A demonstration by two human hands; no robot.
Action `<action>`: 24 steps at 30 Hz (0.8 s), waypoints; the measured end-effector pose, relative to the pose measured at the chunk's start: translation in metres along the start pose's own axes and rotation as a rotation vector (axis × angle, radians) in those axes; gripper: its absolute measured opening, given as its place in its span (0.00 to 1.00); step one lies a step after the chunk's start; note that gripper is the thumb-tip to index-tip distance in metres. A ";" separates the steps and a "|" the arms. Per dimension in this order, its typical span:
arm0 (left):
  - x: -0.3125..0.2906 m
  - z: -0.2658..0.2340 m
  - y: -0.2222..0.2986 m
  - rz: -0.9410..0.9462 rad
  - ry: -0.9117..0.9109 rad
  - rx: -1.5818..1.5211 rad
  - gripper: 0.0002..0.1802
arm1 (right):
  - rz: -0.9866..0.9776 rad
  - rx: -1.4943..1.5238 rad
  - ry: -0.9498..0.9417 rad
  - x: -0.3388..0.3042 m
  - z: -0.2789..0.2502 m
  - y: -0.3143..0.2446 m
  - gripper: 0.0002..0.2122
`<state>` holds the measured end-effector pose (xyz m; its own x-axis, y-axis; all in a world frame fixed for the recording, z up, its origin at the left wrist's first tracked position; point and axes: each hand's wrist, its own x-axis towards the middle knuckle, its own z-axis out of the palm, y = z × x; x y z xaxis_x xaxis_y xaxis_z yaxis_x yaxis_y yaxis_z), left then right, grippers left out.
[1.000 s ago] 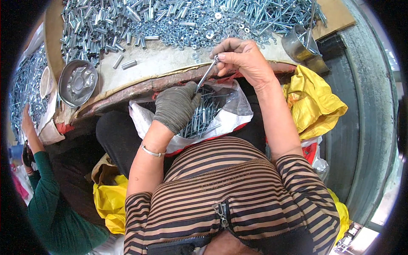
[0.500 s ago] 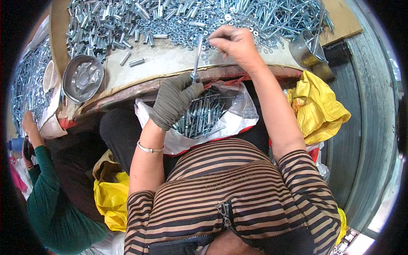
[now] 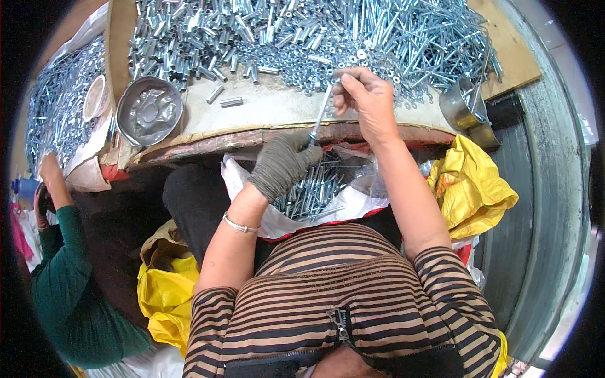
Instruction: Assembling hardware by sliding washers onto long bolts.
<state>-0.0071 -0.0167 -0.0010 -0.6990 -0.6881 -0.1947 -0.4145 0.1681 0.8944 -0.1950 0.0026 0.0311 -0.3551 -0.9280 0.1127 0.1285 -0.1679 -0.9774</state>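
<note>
My left hand (image 3: 280,165), in a grey glove, is closed on the lower end of a long thin bolt (image 3: 323,113), which stands up tilted to the right. At the bolt's upper tip, my bare right hand (image 3: 372,101) has thumb and forefinger pinched together. What lies between those fingertips is too small to make out. Below both hands a white plastic bag (image 3: 283,223) lies open on my lap, with many metal bolts (image 3: 315,192) inside. Small nuts and washers (image 3: 309,79) are spread on the table just beyond my right fingers.
Metal sleeves (image 3: 195,38) heap at the far left, long bolts (image 3: 416,38) at the far right. A round metal bowl (image 3: 150,112) and a metal cup (image 3: 459,104) stand near the table edge. Yellow sacks (image 3: 472,183) hang at right. At left, a co-worker's green sleeve (image 3: 72,246) shows.
The whole view has shifted, so the table and both hands appear farther right and lower. My right fingers remain at the bolt's tip and have curled in more. The left hand keeps its hold.
</note>
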 end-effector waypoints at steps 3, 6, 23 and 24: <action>-0.006 0.002 0.003 0.070 -0.068 -0.116 0.16 | 0.059 -0.093 -0.092 -0.011 0.001 -0.010 0.11; -0.006 0.008 0.003 0.136 -0.077 -0.181 0.16 | -0.017 -0.133 -0.072 -0.017 -0.003 -0.014 0.10; -0.014 0.003 0.014 0.316 0.255 0.412 0.12 | -0.547 -0.999 -0.136 -0.058 -0.006 -0.043 0.19; -0.016 0.003 0.015 0.341 0.192 0.374 0.12 | -0.594 -1.068 -0.153 -0.056 -0.009 -0.045 0.17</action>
<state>-0.0045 -0.0011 0.0139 -0.7255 -0.6616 0.1899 -0.3868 0.6201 0.6826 -0.1896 0.0656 0.0675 0.0216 -0.8419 0.5392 -0.8632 -0.2878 -0.4147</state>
